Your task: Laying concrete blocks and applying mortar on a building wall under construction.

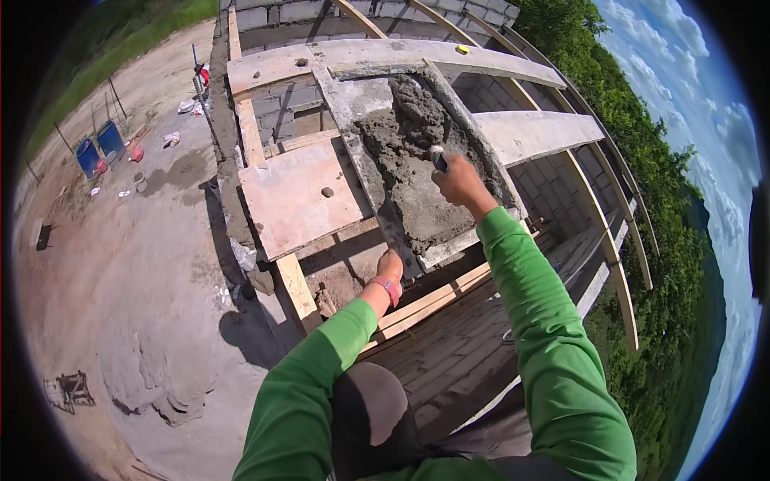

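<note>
Wet grey mortar point(415, 117) lies in a shallow, cement-crusted mortar box point(466, 123), heaped highest at the far end. My right hand point(460, 180) is closed around the dark handle of a hand tool point(441, 159), probably a trowel, over the middle of the mortar. Its blade cannot be made out against the grey mix. At the box's near left corner, my left hand point(390, 267) grips the end of the long side board point(370, 186). The fingers are partly hidden from above.
A loose plywood panel point(304, 198) rests on the timbers left of the box. Planks point(505, 60) cross behind it, one bearing a yellow tape measure point(462, 49). Timber rafters point(595, 210) and a concrete block wall point(445, 367) surround open drops. Blue barrels point(110, 139) stand on the ground far below.
</note>
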A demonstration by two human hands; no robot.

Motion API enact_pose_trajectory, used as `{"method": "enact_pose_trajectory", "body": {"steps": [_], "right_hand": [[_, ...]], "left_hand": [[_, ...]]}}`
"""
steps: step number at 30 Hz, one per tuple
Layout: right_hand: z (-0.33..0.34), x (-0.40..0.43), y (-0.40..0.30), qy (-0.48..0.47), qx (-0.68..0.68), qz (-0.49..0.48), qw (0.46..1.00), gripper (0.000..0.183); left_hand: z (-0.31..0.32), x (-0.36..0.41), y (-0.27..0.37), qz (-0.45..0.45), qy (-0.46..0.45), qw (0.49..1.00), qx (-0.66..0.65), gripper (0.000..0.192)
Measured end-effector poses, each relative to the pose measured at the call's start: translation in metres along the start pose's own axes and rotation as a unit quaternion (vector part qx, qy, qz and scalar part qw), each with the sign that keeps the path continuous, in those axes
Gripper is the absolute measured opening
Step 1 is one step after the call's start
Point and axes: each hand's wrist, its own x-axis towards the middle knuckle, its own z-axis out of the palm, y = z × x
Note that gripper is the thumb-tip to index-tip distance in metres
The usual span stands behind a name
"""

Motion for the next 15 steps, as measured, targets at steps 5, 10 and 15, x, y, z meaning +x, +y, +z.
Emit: {"method": "enact_pose_trajectory", "body": {"steps": [5,10,15], "right_hand": [[0.014,0.015,0.037,0.064,-0.192,-0.024,0.979,0.025],[-0.02,0.012,0.105,0.075,-0.234,0.044,0.968,0.028],[-0.002,0.004,0.184,0.088,-0.323,0.17,0.927,0.027]], "left_hand": [[-0.003,-0.003,0.003,-0.023,-0.027,0.999,-0.023,0.05],[-0.007,0.001,0.0,-0.036,-0.068,0.997,-0.029,0.052],[-0.007,-0.005,0.003,-0.053,-0.08,0.993,-0.065,0.059]]}}
